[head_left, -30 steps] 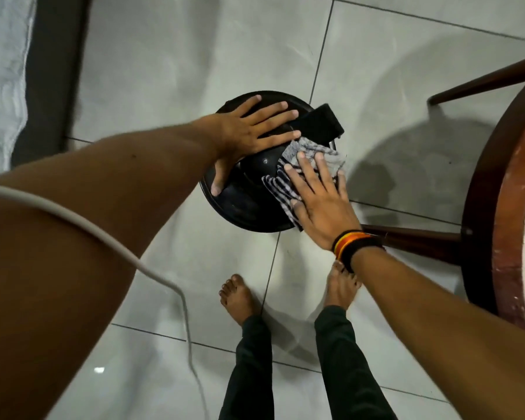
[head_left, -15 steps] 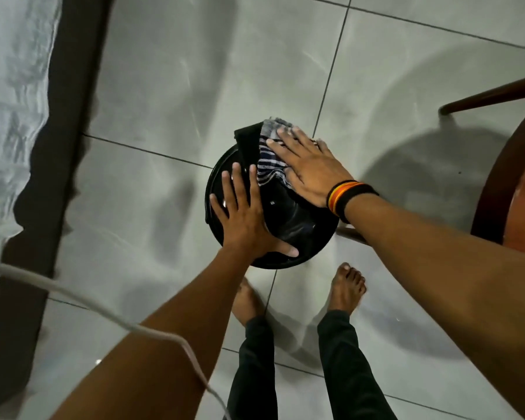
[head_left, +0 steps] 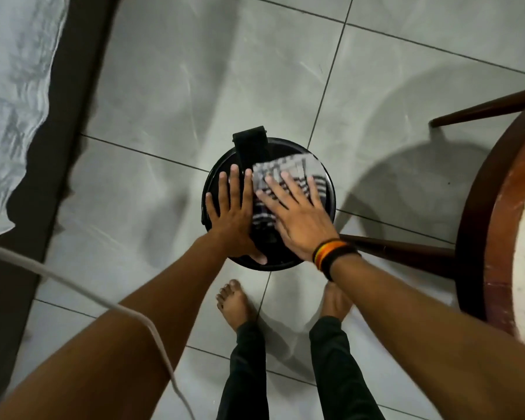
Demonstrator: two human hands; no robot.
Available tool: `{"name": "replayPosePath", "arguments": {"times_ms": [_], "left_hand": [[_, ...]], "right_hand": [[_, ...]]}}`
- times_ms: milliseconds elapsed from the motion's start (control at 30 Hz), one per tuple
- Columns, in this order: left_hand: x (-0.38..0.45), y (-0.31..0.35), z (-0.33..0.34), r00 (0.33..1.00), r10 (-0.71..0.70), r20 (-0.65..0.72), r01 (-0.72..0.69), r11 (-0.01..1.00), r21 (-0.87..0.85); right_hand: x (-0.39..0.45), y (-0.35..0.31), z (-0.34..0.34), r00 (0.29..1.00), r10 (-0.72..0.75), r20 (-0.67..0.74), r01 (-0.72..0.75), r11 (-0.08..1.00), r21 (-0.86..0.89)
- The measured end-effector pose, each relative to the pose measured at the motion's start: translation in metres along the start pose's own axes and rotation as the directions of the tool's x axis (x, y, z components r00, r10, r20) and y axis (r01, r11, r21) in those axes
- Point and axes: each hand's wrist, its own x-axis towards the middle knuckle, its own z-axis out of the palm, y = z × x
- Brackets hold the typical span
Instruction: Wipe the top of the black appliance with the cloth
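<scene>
A round black appliance stands on the tiled floor in front of my bare feet, its black handle piece pointing away from me. My left hand lies flat on the left half of its lid, fingers apart. A grey cloth with dark stripes is spread over the right half of the lid. My right hand, with a striped wristband, presses flat on the cloth with fingers spread. Most of the lid is hidden under both hands and the cloth.
A dark wooden round table stands at the right, one leg reaching close to the appliance. A white cable crosses my left arm. A dark strip and white fabric run along the left edge of the grey tile floor.
The appliance has turned, so its handle piece now points away from me. My right hand and the cloth moved from the lid's far edge onto its right half. My left hand stayed on the lid.
</scene>
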Motion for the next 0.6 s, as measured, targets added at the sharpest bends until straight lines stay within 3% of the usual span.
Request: {"name": "replayPosePath", "arguments": {"times_ms": [67,200,333,467,600], "left_hand": [[-0.003,-0.005,-0.004,1.000,0.009,-0.007,-0.009,0.999,0.039],[-0.008,-0.009,-0.004,0.998,0.048,-0.042,-0.044,0.996,0.082],[-0.005,-0.013,-0.004,0.998,0.056,-0.027,-0.054,0.996,0.071],[-0.002,-0.015,-0.002,0.996,0.081,-0.023,-0.079,0.994,0.075],[0.001,-0.018,0.002,0.996,0.078,-0.032,-0.074,0.990,0.124]], "right_hand": [[0.030,0.017,-0.017,0.999,0.028,-0.017,-0.027,0.999,0.044],[0.051,0.035,-0.036,0.966,0.259,-0.017,-0.247,0.938,0.243],[0.010,0.011,-0.025,0.860,0.509,-0.040,-0.458,0.804,0.379],[-0.027,-0.025,-0.003,0.874,0.481,-0.062,-0.445,0.846,0.295],[0.041,-0.012,-0.021,0.905,0.420,-0.067,-0.385,0.876,0.291]]}}
